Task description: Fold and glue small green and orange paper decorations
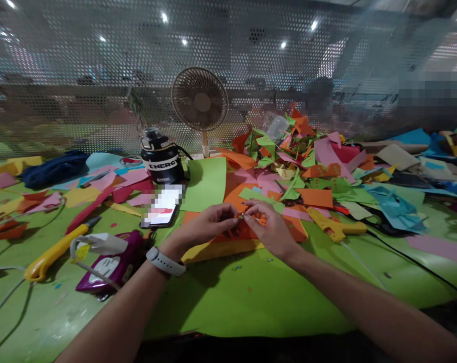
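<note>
Working at close quarters, left hand (219, 219) and right hand (272, 227) nearly meet over orange paper (294, 229).
In the head view, the fingers curl inward at what looks like a small orange piece (263, 221) (whether either hand is clamped on it, I cannot tell). Matching the paper beneath, it could get lost if a fingertip slips. The fan (201, 101), if running, might scatter the paper scraps (329, 184); swinging outward, the right hand could knock the yellow glue gun (337, 230) near it.

Across the green table (274, 302) from the fan (201, 102), my head-worn camera looks forward and down, the near tabletop close below.
</note>
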Tool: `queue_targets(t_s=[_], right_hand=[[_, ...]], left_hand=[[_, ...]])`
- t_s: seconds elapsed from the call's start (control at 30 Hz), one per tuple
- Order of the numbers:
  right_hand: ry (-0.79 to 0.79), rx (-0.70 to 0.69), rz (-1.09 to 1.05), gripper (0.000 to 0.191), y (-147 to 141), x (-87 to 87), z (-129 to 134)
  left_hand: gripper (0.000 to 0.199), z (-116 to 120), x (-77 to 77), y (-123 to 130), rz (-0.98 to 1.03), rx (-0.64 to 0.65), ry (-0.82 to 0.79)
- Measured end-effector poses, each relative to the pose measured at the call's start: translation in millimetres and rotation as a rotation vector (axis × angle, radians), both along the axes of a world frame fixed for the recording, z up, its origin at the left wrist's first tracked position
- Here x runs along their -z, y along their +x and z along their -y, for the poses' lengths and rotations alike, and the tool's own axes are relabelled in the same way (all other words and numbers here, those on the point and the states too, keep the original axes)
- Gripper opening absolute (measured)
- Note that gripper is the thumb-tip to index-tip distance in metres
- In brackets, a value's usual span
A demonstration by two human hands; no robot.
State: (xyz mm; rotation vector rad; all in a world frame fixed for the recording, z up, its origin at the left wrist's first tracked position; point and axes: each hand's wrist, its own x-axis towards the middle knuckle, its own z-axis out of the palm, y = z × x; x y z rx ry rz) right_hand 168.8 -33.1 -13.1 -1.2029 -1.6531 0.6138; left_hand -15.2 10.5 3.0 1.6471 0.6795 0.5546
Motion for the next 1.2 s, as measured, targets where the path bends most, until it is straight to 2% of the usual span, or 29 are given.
queue_targets(t_s=[0.27,0.37,0.47,0.57,0.63,0.8,1.0,1.1,1.2], right_hand=[[0.019,0.058,0.041,0.010,1,-3.1,0],[0.033,0.081,0.054,0.007,6,-9.6,-4],[0.020,0.014,0.118,0.007,14,-14.5,-9],[-0.012,-0.103,0.177,0.011,19,-14.5,-14],[-0.010,-0.134,0.178,0.011,19,-12.8,-16],[-0.010,-0.116,0.152,0.014,15,-10.4,-13],[-0.010,-0.129,0.155,0.012,10,-10.9,-7],[-0.018,-0.124,0.142,0.012,10,-11.4,-8],[-0.079,-0.140,0.043,0.014,13,-11.0,-11]], left_hand=[[0.019,-1,-0.6,-2,-0.038,-0.012,0.041],[0.019,-1,-2.6,-2,-0.041,0.014,-0.010],[0.018,0,-6.7,-3,-0.056,0.026,-0.044],[0.017,1,-11.2,-4,-0.071,-0.023,-0.034],[0.019,1,-12.8,-5,-0.080,-0.035,-0.024],[0.030,-1,-9.1,-7,-0.154,-0.080,0.098],[0.029,-5,-3.6,-7,-0.169,-0.049,0.210],[0.029,-4,-5.1,-8,-0.178,-0.061,0.197],[0.032,-3,-9.0,-9,-0.118,-0.117,0.117]])
